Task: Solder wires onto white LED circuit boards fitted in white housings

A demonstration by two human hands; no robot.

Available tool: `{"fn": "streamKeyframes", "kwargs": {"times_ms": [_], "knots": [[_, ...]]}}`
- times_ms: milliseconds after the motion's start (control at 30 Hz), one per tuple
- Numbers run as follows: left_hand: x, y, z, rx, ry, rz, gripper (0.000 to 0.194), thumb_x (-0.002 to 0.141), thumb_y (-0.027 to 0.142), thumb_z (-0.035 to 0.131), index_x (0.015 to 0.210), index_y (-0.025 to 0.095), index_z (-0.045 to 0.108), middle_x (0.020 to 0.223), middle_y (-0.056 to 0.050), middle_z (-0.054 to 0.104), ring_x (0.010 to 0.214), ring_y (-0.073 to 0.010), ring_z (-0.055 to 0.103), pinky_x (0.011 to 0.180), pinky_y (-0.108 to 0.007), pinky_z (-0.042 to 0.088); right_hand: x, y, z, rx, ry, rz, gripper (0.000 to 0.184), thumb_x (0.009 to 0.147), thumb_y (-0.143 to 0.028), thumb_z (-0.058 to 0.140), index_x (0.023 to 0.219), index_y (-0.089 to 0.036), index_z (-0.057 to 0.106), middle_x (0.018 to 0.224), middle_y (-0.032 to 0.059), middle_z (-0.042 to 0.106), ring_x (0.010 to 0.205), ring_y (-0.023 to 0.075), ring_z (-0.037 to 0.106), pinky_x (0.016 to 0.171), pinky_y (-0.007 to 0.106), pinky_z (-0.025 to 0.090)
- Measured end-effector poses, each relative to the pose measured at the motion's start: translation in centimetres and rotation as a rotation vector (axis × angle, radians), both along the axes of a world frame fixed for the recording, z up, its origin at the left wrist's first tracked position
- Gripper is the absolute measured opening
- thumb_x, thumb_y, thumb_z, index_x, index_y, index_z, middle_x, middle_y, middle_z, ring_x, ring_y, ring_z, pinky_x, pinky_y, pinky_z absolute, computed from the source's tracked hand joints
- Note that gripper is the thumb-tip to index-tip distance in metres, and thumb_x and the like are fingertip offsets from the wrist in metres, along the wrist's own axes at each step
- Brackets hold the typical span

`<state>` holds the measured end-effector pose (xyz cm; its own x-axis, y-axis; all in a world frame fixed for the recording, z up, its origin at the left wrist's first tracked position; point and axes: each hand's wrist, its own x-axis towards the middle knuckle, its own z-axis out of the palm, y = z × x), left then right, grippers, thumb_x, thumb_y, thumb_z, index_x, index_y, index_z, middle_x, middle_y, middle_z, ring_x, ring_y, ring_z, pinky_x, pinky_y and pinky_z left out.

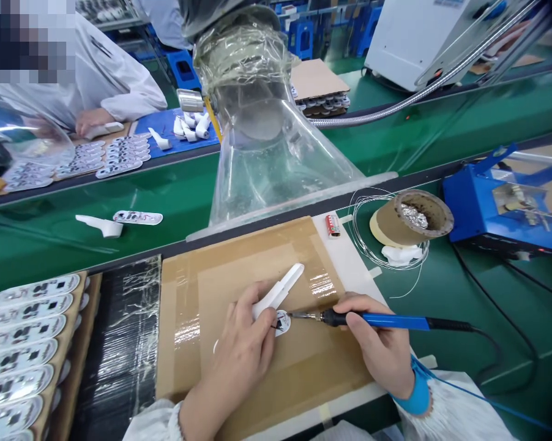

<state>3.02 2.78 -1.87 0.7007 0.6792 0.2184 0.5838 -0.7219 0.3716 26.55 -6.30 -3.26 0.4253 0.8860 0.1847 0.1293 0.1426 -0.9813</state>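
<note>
White part: a long, narrow white plastic piece (pixel 278 293) with a rounded far end, smooth and matte, lying at a slant on the cardboard sheet (pixel 239 269); its near end is hidden under the left hand.
Small board: a round white circuit piece (pixel 283 322) with dark markings, flat on the cardboard just at the near end of the white part; a thin dark wire shows at its left edge.
Left hand: the left hand (pixel 243 349) lies curled, palm down, fingers closed over the near end of the white part, pressing it onto the cardboard; fingertips sit just beside the small board.
Right hand: the right hand (pixel 379 343) is closed around the soldering iron (pixel 377 320) in a pen-like hold, a blue band at the wrist.
Soldering iron: blue handle, black collar, thin metal tip; it lies almost level, tip pointing left and touching the small board; a black cord trails off to the right.
Cardboard sheet: brown, flat, covered with glossy clear tape that reflects light; it rests on the green surface (pixel 464 294).
Hood: a clear plastic funnel (pixel 267 153) wrapped with tape at the neck stands behind the cardboard.
Solder: a coil of thin silvery wire (pixel 372 245) loops around a brown tape roll (pixel 411 217) to the right.
Left edge: rows of oval white boards (pixel 23 343) with dark printing, stacked in a tray.
Other person: a white sleeve (pixel 124 92) across the belt.
</note>
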Motion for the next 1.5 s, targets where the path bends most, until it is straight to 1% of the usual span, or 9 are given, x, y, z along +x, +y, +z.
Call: {"fn": "streamKeyframes", "kwargs": {"times_ms": [100, 200, 400, 533, 667, 867, 1067, 1300, 1500], "knots": [[0.0, 0.0, 0.0, -0.002, 0.003, 0.001, 0.017, 0.103, 0.008, 0.049, 0.105, 0.022, 0.059, 0.154, -0.018, 0.046, 0.132, -0.0361, 0.056, 0.092, -0.052, 0.063, 0.0, 0.0, 0.1, 0.011, -0.009, 0.039, 0.016, 0.104, -0.025, 0.065, 0.098, -0.027, 0.08, 0.088, 0.0037, 0.077, 0.076, 0.0182, 0.074, 0.065, 0.023, 0.062], [0.0, -0.1, 0.1, 0.007, 0.013, -0.003, 0.016, 0.103, 0.01, 0.049, 0.102, 0.021, 0.06, 0.153, -0.019, 0.048, 0.13, -0.0362, 0.057, 0.092, -0.052, 0.062, 0.0, -0.1, 0.1, 0.012, -0.023, 0.055, 0.016, 0.104, -0.024, 0.065, 0.099, -0.027, 0.08, 0.088, 0.0039, 0.077, 0.077, 0.0186, 0.073, 0.064, 0.024, 0.061], [0.2, -0.1, 0.1, 0.065, 0.02, 0.018, 0.016, 0.103, 0.01, 0.05, 0.101, 0.022, 0.06, 0.151, -0.018, 0.051, 0.125, -0.0344, 0.06, 0.09, -0.049, 0.059, 0.0, -0.3, 0.0, 0.0, -0.073, 0.042, 0.016, 0.103, -0.024, 0.065, 0.097, -0.025, 0.08, 0.087, 0.006, 0.076, 0.079, 0.0218, 0.073, 0.064, 0.028, 0.06], [0.3, 0.0, -0.1, 0.066, 0.017, 0.017, 0.016, 0.103, 0.009, 0.049, 0.101, 0.022, 0.059, 0.151, -0.018, 0.052, 0.122, -0.0325, 0.06, 0.089, -0.046, 0.056, 0.0, -0.1, 0.0, 0.022, -0.073, 0.054, 0.016, 0.103, -0.022, 0.064, 0.098, -0.026, 0.079, 0.086, 0.004, 0.075, 0.077, 0.0196, 0.072, 0.065, 0.027, 0.059], [0.3, 0.0, -0.4, 0.068, 0.03, 0.025, 0.015, 0.103, 0.009, 0.051, 0.1, 0.021, 0.059, 0.151, -0.018, 0.052, 0.12, -0.0333, 0.06, 0.088, -0.046, 0.055, -0.1, 0.0, 0.2, 0.03, -0.068, 0.061, 0.016, 0.102, -0.021, 0.065, 0.098, -0.026, 0.079, 0.086, 0.0023, 0.075, 0.077, 0.0176, 0.072, 0.068, 0.025, 0.06], [0.3, -0.2, -0.3, 0.075, 0.03, 0.043, 0.013, 0.103, 0.011, 0.053, 0.101, 0.022, 0.06, 0.15, -0.016, 0.054, 0.116, -0.0324, 0.06, 0.089, -0.045, 0.054, -0.2, 0.1, 0.1, 0.033, -0.057, 0.066, 0.015, 0.102, -0.021, 0.065, 0.099, -0.026, 0.079, 0.085, 0.0033, 0.076, 0.076, 0.0188, 0.073, 0.065, 0.026, 0.06], [0.3, 0.0, -0.4, 0.067, 0.006, 0.047, 0.013, 0.104, 0.013, 0.052, 0.1, 0.023, 0.06, 0.149, -0.015, 0.055, 0.118, -0.0317, 0.061, 0.088, -0.044, 0.054, -0.3, 0.3, 0.2, 0.037, -0.037, 0.063, 0.015, 0.102, -0.02, 0.065, 0.099, -0.025, 0.079, 0.086, 0.0041, 0.076, 0.075, 0.0195, 0.072, 0.062, 0.026, 0.059], [0.0, 0.2, -0.9, 0.081, 0.01, 0.023, 0.013, 0.104, 0.011, 0.053, 0.102, 0.022, 0.059, 0.15, -0.017, 0.053, 0.125, -0.0337, 0.06, 0.092, -0.045, 0.051, -0.3, 0.4, 0.1, 0.049, -0.021, 0.082, 0.015, 0.101, -0.017, 0.064, 0.1, -0.024, 0.077, 0.085, 0.0022, 0.075, 0.077, 0.0172, 0.07, 0.069, 0.027, 0.058], [0.0, 0.2, -0.8, 0.069, 0.003, 0.015, 0.013, 0.104, 0.011, 0.053, 0.104, 0.023, 0.059, 0.15, -0.016, 0.052, 0.125, -0.0324, 0.06, 0.094, -0.045, 0.05, -0.3, 0.5, 0.2, 0.064, -0.003, 0.082, 0.017, 0.1, -0.015, 0.064, 0.101, -0.025, 0.077, 0.085, 0.0005, 0.075, 0.076, 0.0155, 0.069, 0.07, 0.025, 0.057]]}}
